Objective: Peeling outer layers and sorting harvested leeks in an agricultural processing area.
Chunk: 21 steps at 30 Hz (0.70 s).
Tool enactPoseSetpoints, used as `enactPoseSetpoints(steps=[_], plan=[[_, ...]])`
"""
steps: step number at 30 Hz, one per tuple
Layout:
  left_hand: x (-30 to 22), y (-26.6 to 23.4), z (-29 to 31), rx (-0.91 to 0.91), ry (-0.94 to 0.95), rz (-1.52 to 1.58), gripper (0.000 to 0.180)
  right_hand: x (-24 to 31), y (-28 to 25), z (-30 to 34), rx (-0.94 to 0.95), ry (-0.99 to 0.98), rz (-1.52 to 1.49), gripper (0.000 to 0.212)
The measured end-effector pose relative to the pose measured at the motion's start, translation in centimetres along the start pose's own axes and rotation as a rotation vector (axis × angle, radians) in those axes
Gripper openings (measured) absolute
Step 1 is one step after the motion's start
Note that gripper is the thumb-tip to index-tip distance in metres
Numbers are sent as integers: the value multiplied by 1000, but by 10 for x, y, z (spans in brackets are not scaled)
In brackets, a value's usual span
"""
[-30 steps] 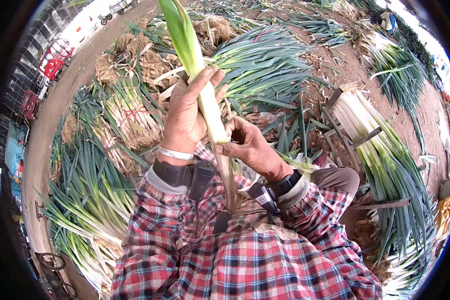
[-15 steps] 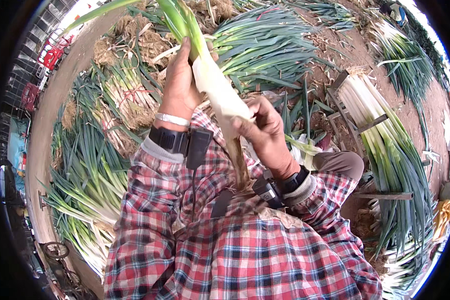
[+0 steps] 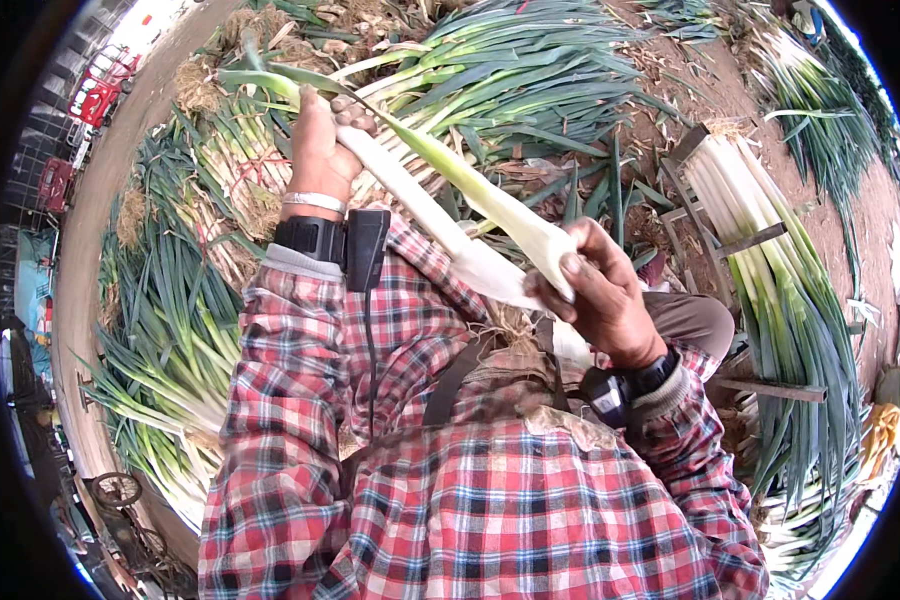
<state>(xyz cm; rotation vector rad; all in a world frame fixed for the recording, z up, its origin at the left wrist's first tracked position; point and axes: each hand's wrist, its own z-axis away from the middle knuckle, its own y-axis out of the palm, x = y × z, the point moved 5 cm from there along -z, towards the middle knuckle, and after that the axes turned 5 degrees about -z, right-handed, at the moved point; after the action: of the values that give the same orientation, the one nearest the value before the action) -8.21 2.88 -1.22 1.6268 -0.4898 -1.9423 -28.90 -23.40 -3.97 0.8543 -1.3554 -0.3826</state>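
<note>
**Both hands on one leek, held across your chest**

Your left hand (image 3: 320, 150) is closed around the leek (image 3: 420, 200) up where the white shaft goes green. Your right hand (image 3: 600, 295) grips the lower white end, thumb pressed on a loose outer skin (image 3: 515, 225) that stands away from the shaft. The leek runs diagonally from upper left to lower right, roots (image 3: 510, 325) near your shirt. Loose leek piles (image 3: 530, 70) lie on the ground ahead and left. A wooden rack (image 3: 730, 240) of stacked leeks sits to your right.
</note>
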Motion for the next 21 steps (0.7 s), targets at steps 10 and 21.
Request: enactPoseSetpoints(steps=[10, 21], plan=[[-118, -87, -59, -230, 278, 64, 48, 21, -46, 115, -302, 263, 236, 17], [-79, 93, 34, 1039, -9, 419, 44, 4, 41, -54, 211, -123, 751, 55]])
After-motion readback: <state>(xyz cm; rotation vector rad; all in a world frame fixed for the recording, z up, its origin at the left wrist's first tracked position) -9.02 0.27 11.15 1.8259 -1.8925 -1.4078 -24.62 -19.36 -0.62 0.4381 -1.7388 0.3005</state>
